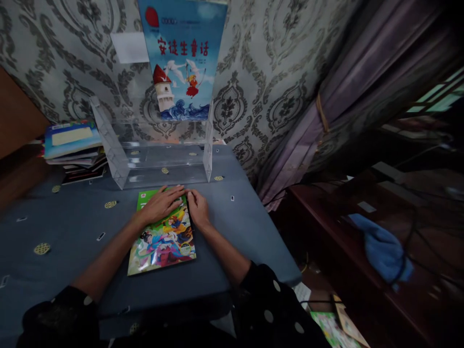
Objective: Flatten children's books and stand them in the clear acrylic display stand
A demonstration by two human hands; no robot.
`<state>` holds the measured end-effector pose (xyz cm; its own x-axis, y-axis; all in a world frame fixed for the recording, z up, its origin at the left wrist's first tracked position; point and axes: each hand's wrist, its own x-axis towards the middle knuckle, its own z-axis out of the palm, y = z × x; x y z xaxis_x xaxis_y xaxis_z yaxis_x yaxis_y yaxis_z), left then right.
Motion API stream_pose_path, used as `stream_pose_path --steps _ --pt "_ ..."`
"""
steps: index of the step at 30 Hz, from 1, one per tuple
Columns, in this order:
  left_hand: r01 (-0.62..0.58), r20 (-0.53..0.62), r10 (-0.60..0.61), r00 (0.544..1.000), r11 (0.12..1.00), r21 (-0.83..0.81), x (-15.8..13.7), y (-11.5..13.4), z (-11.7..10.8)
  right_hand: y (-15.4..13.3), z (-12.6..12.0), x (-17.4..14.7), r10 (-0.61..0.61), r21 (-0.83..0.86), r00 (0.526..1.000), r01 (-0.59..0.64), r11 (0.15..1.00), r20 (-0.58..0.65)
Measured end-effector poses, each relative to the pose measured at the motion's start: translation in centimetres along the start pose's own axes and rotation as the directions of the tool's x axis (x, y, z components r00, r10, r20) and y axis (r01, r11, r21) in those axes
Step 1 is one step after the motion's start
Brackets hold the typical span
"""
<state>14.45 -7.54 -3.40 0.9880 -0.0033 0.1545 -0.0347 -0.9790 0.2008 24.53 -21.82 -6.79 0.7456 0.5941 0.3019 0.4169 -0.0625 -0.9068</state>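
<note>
A green picture book (165, 249) with colourful figures on its cover lies face up on the table. Flat across the upper part of its cover rests my left hand (162, 205), fingers stretched out and palm down. At the book's upper right edge is my right hand (198, 209), its fingers curled together against the corner; its fingertips are close to those of the left. Just behind the book stands a clear acrylic rack (163, 181) with steps. A blue book (184, 53) with red Chinese characters stands upright at the rack's back.
A stack of books (74, 142) sits at the back left of the blue-grey tablecloth (246, 232). Patterned wallpaper and a tied purple curtain (302, 130) are behind. To the right, a dark red table (326, 227) holds a blue cloth (380, 246) and cables. More books (333, 328) lie low at the right.
</note>
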Motion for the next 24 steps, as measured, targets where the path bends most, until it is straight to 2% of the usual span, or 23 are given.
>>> stream_pose_path --steps 3,7,10,14,19,24 --pt "0.011 0.011 -0.011 1.0 1.0 0.01 0.1 -0.1 0.2 -0.4 -0.7 -1.7 -0.014 0.014 1.0 0.014 1.0 0.016" --pt "0.009 0.01 -0.009 1.0 1.0 0.027 0.3 -0.2 0.1 -1.3 -1.8 -3.4 -0.045 -0.099 0.995 0.053 0.994 0.088" --pt "-0.028 0.014 0.027 1.0 0.999 0.031 0.2 0.0 -0.3 -1.8 -2.4 -3.6 -0.075 -0.197 0.987 0.103 0.975 0.142" --pt "-0.102 0.044 0.101 0.994 0.995 0.012 -0.7 0.5 -0.8 -2.3 -2.8 -3.2 -0.101 -0.246 0.978 0.145 0.958 0.184" --pt "-0.096 0.071 0.097 0.993 0.995 -0.013 -1.4 1.1 -0.6 -2.5 -3.0 -3.2 -0.116 -0.246 0.976 0.16 0.956 0.186" --pt "-0.082 0.039 0.084 0.996 0.996 -0.04 -1.6 1.6 -0.6 -2.9 -3.4 -4.1 -0.1 -0.224 0.981 0.136 0.965 0.166"
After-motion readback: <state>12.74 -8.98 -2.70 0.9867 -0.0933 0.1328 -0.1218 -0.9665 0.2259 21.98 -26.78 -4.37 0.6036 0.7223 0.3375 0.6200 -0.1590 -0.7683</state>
